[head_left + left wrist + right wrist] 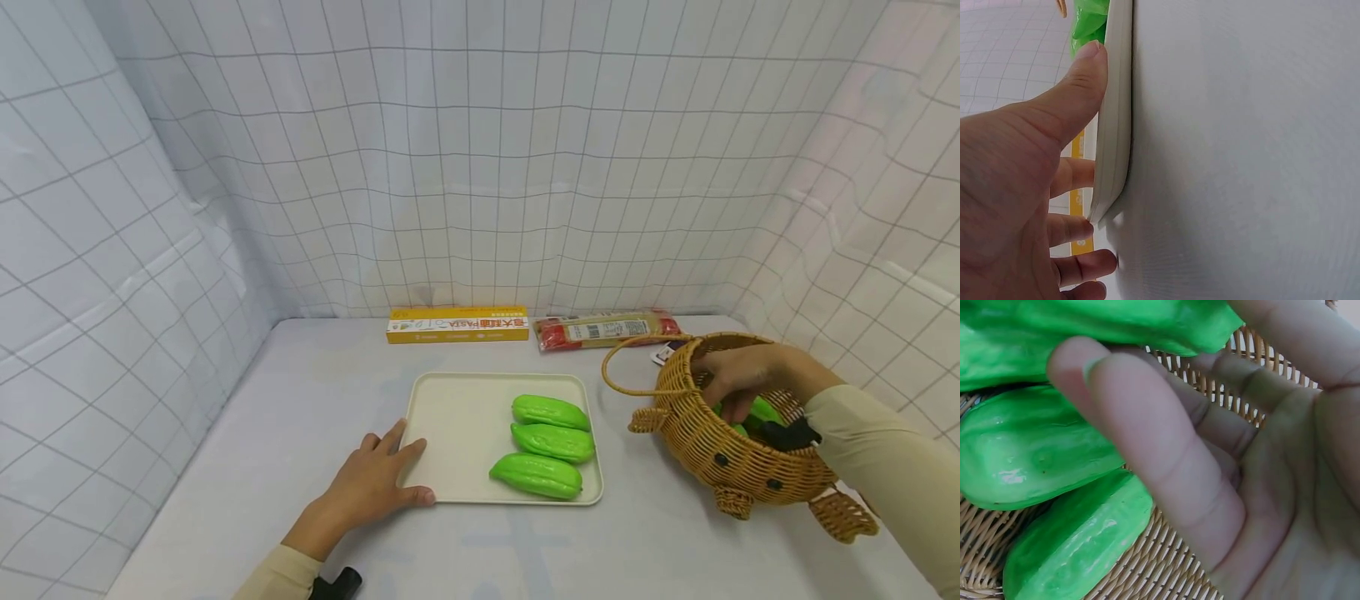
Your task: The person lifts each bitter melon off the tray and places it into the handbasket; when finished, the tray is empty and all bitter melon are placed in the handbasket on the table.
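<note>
My left hand (375,483) is resting at the near left corner of the tray (457,425), its fingers spread and nearly straight. From the head view I am seeing the thumb lying at the near rim and the index fingertip reaching over the left one. The left wrist view is adding the tray's outer wall, hidden from above: the thumb is lying against its upper edge, one fingertip is going behind it, and other fingers are showing past the corner.

Three gourds (543,475), all green, are lying one behind another on the tray's right side; the left wrist view is showing only a bit of green beyond my thumb.

My right hand (738,375) is reaching down inside the basket (738,467), right of the tray, and in the head view the basket's rim is partly hiding the fingers. The right wrist view is showing more: two fingertips are lying close together just below the top gourd (1129,325), with the lower gourds (1035,447) lying near them on the wicker. Whether I am gripping the top gourd, I cannot tell.

Only the head view is showing the pack (607,329) behind; the box (457,325) beside it is also appearing as a yellow strip past my left fingers.
</note>
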Demonstrator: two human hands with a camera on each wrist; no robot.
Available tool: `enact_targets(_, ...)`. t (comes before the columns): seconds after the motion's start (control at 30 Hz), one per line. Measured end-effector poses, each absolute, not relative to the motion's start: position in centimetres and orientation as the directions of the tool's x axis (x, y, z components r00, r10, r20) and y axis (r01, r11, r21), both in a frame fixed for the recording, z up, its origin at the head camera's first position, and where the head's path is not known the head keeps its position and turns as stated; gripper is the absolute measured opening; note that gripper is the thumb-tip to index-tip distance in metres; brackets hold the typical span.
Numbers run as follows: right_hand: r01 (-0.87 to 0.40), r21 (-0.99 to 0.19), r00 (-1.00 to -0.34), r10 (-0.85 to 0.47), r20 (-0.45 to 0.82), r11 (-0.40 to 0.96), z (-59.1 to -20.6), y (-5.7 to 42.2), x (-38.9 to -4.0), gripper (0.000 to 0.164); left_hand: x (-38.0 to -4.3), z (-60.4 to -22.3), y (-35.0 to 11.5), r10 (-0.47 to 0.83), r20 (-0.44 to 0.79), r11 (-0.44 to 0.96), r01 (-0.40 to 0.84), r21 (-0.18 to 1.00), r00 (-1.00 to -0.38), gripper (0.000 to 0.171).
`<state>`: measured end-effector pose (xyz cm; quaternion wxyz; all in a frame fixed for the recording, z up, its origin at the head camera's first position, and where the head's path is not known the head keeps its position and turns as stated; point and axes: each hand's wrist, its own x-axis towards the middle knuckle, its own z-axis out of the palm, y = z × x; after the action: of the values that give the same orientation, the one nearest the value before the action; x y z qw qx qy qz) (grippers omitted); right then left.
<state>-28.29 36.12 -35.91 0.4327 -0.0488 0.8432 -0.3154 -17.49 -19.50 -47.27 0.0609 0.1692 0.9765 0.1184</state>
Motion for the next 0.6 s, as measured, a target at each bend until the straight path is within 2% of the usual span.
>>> enact_targets(0.27,0.204,-0.579,-0.63,-0.347,-0.695,0.79,-36.2,36.2,-28.2,0.093,-17.4,-47.2,-19.5,0.35,-0.088,0.912,0.318,0.261,-0.933,0.089)
enact_targets(0.5,0.193,-0.598,-0.641,-0.361,-0.677,0.778,-35.4,36.8,-27.8,0.1,-17.4,-47.0,-19.5,0.349,-0.075,0.911,0.319,0.261,-0.934,0.089)
enact_targets(0.6,0.152,-0.625,-0.654,-0.396,-0.645,0.766,-34.4,37.5,-27.7,0.096,-17.4,-47.1,-19.5,0.353,-0.071,0.909,0.324,0.261,-0.933,0.088)
